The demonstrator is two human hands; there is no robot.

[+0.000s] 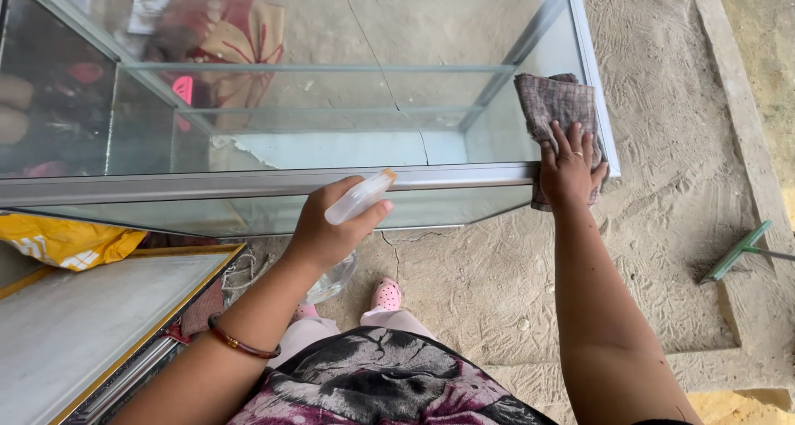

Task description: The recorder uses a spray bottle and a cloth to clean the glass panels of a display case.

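Two hands work: the left hand grips a clear spray bottle, the right hand presses a checked grey cloth flat-fingered against the aluminium-framed glass cabinet, whose pane might crack under pressure.

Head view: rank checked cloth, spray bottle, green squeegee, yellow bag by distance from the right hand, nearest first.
From the right hand:
1. Checked cloth, directly under the palm, on the glass case's right corner.
2. Spray bottle, to its left, held in the left hand.
3. Green squeegee, on the ground lower right.
4. Yellow bag, far left edge.

Left hand curled in a closed grip, right hand pressed flat, arm outstretched.
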